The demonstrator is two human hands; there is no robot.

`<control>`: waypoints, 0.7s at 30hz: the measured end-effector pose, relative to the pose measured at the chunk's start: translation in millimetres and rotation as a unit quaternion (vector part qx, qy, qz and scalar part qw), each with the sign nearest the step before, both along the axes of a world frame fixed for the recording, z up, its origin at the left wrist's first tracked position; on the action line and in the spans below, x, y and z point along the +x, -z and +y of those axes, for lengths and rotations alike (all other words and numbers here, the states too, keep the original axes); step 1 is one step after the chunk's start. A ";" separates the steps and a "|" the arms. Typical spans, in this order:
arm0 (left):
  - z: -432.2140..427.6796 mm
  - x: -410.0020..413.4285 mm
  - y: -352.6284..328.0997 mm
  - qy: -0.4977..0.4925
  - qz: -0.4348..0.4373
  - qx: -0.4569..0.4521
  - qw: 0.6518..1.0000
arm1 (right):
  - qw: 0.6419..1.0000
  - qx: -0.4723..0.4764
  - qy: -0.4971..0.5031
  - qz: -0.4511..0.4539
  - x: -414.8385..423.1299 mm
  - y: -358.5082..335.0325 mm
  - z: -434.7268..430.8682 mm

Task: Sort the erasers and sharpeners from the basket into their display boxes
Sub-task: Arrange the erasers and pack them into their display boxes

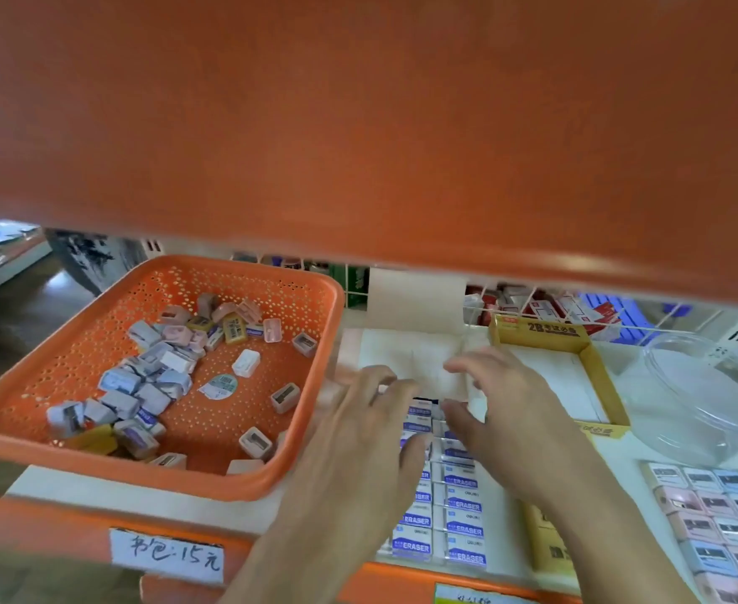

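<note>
Beneath the orange shelf (358,124), left hand (358,416) with fingers spread and right hand (506,398) arched, grip unclear, seem to settle the rowed erasers (463,503); next probably a pick from the basket (140,477)

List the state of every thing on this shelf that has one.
orange basket, part full: loose erasers, sharpeners.
eraser box, front rows filled, back bare.
yellow box, looks empty.
boxed sharpeners, packed in rows.
clear dish, empty.
left hand, open over the eraser box.
right hand, open over it.
</note>
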State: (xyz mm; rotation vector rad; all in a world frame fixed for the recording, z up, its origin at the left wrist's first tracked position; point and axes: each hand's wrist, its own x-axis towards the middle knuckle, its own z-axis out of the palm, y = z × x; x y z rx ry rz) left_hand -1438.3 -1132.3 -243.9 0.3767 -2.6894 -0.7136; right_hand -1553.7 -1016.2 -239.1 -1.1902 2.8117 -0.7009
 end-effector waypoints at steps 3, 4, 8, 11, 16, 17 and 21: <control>-22.6 14.3 -19.3 -0.016 0.039 -0.014 0.999 | 0.998 -0.004 -0.048 0.035 5.1 -11.3 -27.1; -34.7 20.4 -23.4 -0.032 0.038 -0.021 0.999 | 0.997 0.004 -0.067 0.042 9.0 -15.6 -37.8; -93.8 53.8 -26.5 -0.125 -0.071 -0.026 0.989 | 0.991 -0.003 -0.129 0.028 26.9 -27.0 -86.1; -133.3 75.2 -26.5 -0.171 -0.194 -0.027 0.966 | 0.987 0.028 -0.157 0.032 36.6 -26.6 -124.9; -189.6 79.9 -25.5 -0.189 -0.291 -0.019 0.938 | 0.969 0.160 -0.191 0.003 44.0 -28.7 -182.8; -198.5 76.8 -24.7 -0.184 -0.306 -0.041 0.933 | 0.964 0.181 -0.194 0.001 43.6 -27.6 -194.8; -218.9 62.0 -20.1 -0.149 -0.352 -0.101 0.919 | 0.948 0.255 -0.193 0.000 37.2 -16.6 -245.4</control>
